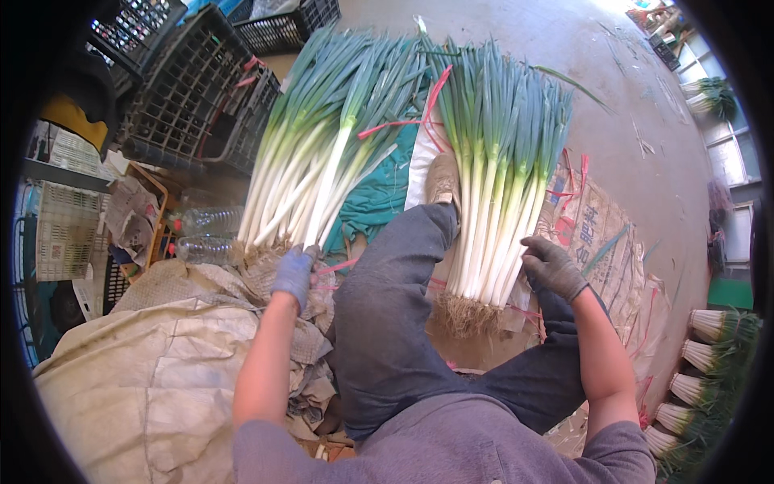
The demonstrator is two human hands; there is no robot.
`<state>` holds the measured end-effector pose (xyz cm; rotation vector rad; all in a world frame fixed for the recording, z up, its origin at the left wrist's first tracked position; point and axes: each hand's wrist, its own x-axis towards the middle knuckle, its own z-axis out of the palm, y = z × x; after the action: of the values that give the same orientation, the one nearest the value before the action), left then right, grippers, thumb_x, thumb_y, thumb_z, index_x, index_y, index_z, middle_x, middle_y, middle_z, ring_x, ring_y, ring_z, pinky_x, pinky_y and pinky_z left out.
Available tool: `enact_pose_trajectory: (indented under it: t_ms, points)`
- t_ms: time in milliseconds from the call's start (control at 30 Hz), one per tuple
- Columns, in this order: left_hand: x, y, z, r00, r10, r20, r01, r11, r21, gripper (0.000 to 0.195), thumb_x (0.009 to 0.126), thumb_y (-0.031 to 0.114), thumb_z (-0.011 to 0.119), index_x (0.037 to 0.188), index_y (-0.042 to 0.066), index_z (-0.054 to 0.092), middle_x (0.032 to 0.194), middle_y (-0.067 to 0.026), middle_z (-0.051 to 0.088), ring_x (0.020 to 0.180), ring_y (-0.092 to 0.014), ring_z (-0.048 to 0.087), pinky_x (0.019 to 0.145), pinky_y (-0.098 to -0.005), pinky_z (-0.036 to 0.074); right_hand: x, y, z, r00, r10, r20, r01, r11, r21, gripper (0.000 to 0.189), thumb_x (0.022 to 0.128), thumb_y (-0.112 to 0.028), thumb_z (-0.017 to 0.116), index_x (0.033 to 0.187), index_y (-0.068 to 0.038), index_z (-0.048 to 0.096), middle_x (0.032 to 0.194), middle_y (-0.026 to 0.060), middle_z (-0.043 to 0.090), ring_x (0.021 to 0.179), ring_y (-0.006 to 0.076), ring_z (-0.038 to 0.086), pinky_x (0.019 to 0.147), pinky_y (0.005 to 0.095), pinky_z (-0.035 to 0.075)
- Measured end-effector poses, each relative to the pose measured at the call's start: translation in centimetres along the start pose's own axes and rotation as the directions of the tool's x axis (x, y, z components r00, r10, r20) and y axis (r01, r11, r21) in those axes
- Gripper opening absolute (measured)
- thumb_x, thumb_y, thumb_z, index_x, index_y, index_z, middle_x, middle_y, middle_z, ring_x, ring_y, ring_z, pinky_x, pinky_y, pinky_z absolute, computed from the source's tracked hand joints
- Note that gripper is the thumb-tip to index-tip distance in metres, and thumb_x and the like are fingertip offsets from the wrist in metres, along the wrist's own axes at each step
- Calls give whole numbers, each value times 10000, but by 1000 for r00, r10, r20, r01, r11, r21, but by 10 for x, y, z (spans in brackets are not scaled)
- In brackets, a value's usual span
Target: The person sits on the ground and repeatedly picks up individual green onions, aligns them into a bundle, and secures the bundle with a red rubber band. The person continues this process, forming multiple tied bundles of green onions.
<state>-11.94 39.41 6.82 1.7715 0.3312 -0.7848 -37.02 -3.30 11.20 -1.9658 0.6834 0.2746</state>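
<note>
My left hand (293, 275), in a bluish-grey work glove, is closed around the root end of one long scallion (331, 184). That stalk lies over the left pile of scallions (296, 163), whose green tops point away from me. My right hand (553, 266), in a grey glove, is beside the white stalks of the right bunch of scallions (484, 224). Its fingers are partly bent and apart, with the fingertips at the bunch's outer edge; nothing shows in its grasp. Fibrous roots (468, 314) hang together at the near end of this bunch, between my legs.
Black plastic crates (181, 91) stand at the far left, near clear plastic bottles (208, 221). Teal cloth (378, 193) lies between the piles. Pink ties (432, 115) rest around the bunches. A printed woven sack (604, 242) is on the right; several scallion bundles (686, 387) line the right edge.
</note>
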Motion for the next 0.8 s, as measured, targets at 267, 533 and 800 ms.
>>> enact_pose_trajectory:
  t_ms: [267, 533, 800]
  points:
    - [-199, 26, 65, 990, 143, 17, -137, 972, -191, 181, 997, 146, 439, 1133, 52, 512, 674, -8, 465, 415, -84, 377, 379, -237, 316, 6, -117, 96, 939, -296, 174, 145, 800, 582, 490, 964, -312, 613, 1341, -6, 544, 1092, 73, 637, 931, 135, 639, 809, 306, 551]
    - [-264, -39, 155, 976, 153, 153, -124, 975, -183, 317, 986, 94, 468, 1282, -7, 413, 738, -20, 474, 499, -76, 448, 438, -222, 390, 27, -144, 82, 989, -136, -49, 142, 850, 507, 280, 828, -242, 697, 884, 32, 684, 766, 183, 696, 683, 277, 687, 671, 396, 568]
    - [-167, -100, 283, 873, 89, 479, -90, 996, -20, 227, 994, 241, 547, 1074, 29, 564, 815, -30, 603, 603, -93, 549, 517, -261, 432, 73, -32, -37, 919, -127, -374, 255, 914, 315, 321, 832, -197, 706, 1069, 15, 660, 894, 141, 707, 783, 212, 668, 765, 337, 543]
